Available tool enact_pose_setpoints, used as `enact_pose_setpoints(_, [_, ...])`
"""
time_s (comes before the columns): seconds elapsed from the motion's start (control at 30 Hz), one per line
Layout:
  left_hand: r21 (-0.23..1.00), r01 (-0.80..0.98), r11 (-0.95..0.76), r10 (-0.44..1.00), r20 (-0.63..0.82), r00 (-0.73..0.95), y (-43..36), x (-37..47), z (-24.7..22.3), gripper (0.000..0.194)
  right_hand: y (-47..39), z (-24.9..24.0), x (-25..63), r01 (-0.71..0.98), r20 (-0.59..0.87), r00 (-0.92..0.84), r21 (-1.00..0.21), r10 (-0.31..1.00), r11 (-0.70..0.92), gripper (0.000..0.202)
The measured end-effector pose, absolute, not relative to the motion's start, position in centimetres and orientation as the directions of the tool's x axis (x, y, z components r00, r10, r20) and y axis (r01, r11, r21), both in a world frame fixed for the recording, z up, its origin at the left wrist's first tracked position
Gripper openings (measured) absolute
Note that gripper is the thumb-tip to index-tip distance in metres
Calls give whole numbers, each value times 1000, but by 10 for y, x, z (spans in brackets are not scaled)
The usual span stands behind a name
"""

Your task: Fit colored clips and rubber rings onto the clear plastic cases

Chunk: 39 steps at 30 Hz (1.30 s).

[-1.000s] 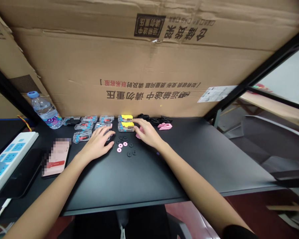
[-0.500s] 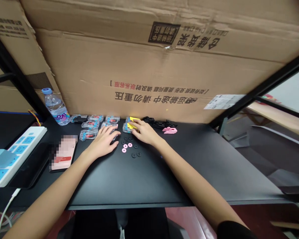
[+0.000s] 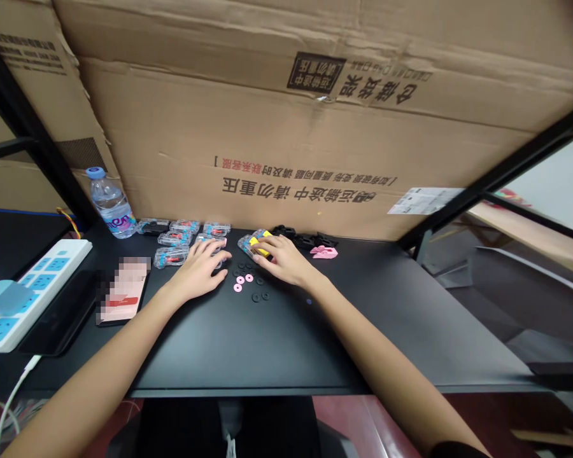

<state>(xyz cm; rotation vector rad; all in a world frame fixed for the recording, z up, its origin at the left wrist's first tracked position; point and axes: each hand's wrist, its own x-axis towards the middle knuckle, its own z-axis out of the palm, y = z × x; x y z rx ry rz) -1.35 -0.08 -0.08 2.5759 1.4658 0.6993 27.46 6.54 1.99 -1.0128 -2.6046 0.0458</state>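
My left hand [image 3: 199,272] lies palm down with fingers spread over a clear plastic piece with a pink end [image 3: 224,242]. Its fingertips touch that piece, and nothing is gripped. My right hand [image 3: 286,259] has its thumb and fingers bent around yellow-and-clear plastic pieces [image 3: 261,240], which sit slanted on the table; the hand partly covers them. Between the hands lie several small black rings [image 3: 256,297] and pink rings [image 3: 240,280]. Left of my left hand are several clear plastic pieces with blue and red parts [image 3: 170,256].
Black plastic pieces [image 3: 305,240] and a pink one [image 3: 323,252] lie right of my right hand. A water bottle [image 3: 111,205], a phone [image 3: 124,292], a dark phone [image 3: 60,312] and a power strip [image 3: 9,327] stand at left. A cardboard wall [image 3: 286,140] backs the table.
My right hand has turned the yellow-and-clear pieces from straight to slanted and shifted them slightly right. The left hand has stayed in place. The view has tilted a little.
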Motion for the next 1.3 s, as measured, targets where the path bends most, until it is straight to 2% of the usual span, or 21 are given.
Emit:
enact_pose_setpoints(0.13, [325,783,-531,838,337,429,-1,-13,-2,30,61,20,273,691,232,-674,-141,702,709,49])
enact_pose_setpoints(0.27, [330,783,-527,842,326,429,-1,-12,-2,30,60,13,252,843,196,-520,-44,832,537,56])
enact_pose_setpoints(0.33, [329,786,-523,845,323,427,-1,-12,-1,30,63,8,244,880,213,-456,-41,864,474,57])
enact_pose_setpoints(0.43, [330,789,-518,847,326,420,0,-13,2,30,68,4,243,888,292,-408,-91,865,450,54])
enact_pose_setpoints(0.57, [331,786,-522,839,362,405,0,-14,6,29,68,11,266,854,491,-340,-197,802,482,45])
enact_pose_setpoints(0.77, [405,821,-402,890,384,246,0,-15,18,30,61,17,317,743,541,-271,-408,796,531,32])
enact_pose_setpoints(0.87, [446,825,-348,902,400,164,1,-15,23,25,61,9,331,704,503,-382,-385,776,596,38])
enact_pose_setpoints(1.0, [440,831,-340,900,408,152,1,-15,24,22,60,-2,331,688,376,-556,-293,741,664,51])
enact_pose_setpoints(1.13, [425,837,-345,905,386,178,1,-15,24,22,59,-6,325,721,330,-562,-253,758,645,39])
enact_pose_setpoints(1.3, [437,817,-375,902,378,211,-1,-11,25,20,53,4,320,676,407,-535,-319,740,664,35])
